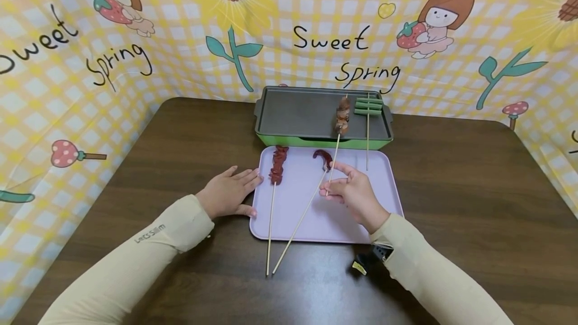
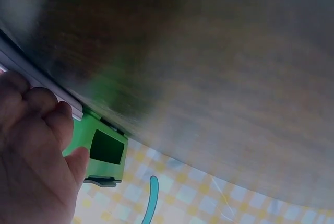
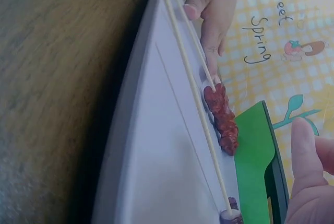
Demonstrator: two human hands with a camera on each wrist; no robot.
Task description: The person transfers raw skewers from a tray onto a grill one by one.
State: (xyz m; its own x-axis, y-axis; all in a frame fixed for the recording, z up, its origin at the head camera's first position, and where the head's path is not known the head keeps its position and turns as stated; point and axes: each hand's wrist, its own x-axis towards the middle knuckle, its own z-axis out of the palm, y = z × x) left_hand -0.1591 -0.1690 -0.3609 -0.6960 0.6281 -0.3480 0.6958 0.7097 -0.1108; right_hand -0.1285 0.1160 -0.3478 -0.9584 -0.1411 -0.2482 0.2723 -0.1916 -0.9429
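Loading step, prob.: your R hand pinches the meat skewer over the grill (L hand, fingers extended, at tray edge); next needs gentle lowering, then release.

"Sweet Spring" stands in black script on the patterned cloth, twice in the head view, once in the right wrist view; the left sleeve appears to read "LetsSlim".

Left cream fabric sleeve: long, kinda wrinkly, dark "LetsSlim"-looking lettering
Right cream fabric sleeve: long, bunched near cuff
Black wrist strap: right side, peeking out
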